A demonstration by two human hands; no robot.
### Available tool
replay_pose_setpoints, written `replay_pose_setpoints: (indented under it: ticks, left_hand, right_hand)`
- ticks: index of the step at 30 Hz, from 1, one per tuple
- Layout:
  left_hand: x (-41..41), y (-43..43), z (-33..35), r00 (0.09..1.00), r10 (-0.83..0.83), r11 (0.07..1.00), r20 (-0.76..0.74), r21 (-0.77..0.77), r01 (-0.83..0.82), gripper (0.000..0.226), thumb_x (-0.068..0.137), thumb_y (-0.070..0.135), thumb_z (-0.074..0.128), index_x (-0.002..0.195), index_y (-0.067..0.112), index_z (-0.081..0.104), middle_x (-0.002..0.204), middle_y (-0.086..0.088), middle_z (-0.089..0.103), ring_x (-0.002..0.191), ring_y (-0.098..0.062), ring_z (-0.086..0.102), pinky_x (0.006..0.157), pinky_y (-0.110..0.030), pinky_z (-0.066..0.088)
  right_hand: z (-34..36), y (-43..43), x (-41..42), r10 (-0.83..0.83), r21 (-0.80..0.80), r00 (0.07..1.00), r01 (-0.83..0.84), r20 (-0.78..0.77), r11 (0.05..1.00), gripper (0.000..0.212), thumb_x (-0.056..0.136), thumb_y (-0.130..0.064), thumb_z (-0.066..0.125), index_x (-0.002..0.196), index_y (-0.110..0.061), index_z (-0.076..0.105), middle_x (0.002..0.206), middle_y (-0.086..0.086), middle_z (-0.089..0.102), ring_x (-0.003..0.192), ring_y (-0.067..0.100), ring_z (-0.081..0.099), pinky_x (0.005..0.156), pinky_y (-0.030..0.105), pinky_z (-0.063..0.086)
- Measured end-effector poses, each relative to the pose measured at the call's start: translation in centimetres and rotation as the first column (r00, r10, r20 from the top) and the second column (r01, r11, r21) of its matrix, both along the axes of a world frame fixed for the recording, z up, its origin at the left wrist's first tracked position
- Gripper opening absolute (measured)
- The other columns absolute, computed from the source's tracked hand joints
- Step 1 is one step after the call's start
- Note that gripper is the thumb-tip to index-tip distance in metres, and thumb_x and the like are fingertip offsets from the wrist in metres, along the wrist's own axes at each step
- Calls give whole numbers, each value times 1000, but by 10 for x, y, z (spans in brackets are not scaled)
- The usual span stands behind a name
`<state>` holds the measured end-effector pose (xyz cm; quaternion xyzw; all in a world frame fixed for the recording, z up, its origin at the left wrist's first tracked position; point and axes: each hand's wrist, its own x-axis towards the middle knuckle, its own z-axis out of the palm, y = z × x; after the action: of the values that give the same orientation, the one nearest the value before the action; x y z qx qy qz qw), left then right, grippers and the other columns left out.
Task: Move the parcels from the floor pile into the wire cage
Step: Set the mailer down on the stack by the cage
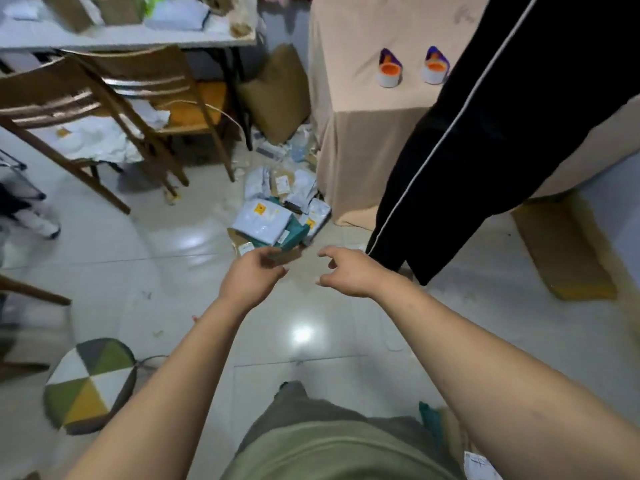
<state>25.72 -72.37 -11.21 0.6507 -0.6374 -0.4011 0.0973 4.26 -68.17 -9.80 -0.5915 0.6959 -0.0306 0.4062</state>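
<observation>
In the head view the pile of parcels (277, 216) lies on the floor just ahead of both hands: the left hand (254, 275) reaches its near edge with curved fingers, though I cannot tell whether it grips anything, and the right hand (349, 273) hangs beside it, loosely spread and empty.

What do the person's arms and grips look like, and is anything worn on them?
The left arm and right arm are bare, no sleeves showing. The left grip and right grip wear no gloves; I see no watch, ring or band. An olive-green top shows below.
</observation>
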Motion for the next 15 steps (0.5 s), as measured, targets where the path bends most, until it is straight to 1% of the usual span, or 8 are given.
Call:
replay_pose_setpoints:
  ticks: [2,4,7,11,13,15]
  left_hand:
    - [27,-19,-1,999,36,999,14,-1,-36,38,85,42,74,121,36,69,98,14,73,95,-16,68,88,-34,55]
    - [50,-37,0,997,70,998,25,-4,-69,35,86,39,71,121,37,69,96,15,72,95,-16,67,84,-32,53]
    - [75,-66,0,991,127,992,35,13,-127,38,87,36,67,125,36,68,104,10,73,99,-19,67,89,-35,54]
    - [94,-101,-10,984,171,984,41,46,-173,40,90,36,68,129,31,66,103,10,71,101,-19,66,94,-37,54]
    - [100,-119,-17,980,195,978,45,62,-197,41,91,36,68,132,30,65,104,9,70,101,-19,66,94,-37,53]
    - [106,-137,-24,975,216,973,59,70,-220,44,92,37,68,135,30,63,111,7,69,104,-20,65,95,-35,53]
  right_hand:
    - [-3,-28,28,28,-4,1000,-28,0,1000,69,88,-43,72,151,-29,47,143,7,60,127,25,58,100,32,48]
    - [-8,-52,52,60,-8,998,-60,-2,998,64,88,-43,72,147,-28,52,140,7,62,126,25,59,100,33,48]
    - [-18,-85,78,93,13,996,-93,-4,996,61,89,-42,72,145,-27,54,138,7,63,126,25,59,103,35,49]
    - [-38,-125,92,142,73,990,-140,-13,987,62,89,-42,70,146,-27,51,141,8,60,127,27,57,105,38,48]
    - [-49,-148,93,171,105,985,-167,-25,980,64,89,-40,70,148,-27,49,142,9,59,129,27,56,105,36,47]
    - [-62,-173,94,206,130,977,-199,-44,971,65,90,-38,70,150,-26,47,144,10,57,130,28,55,103,33,46]
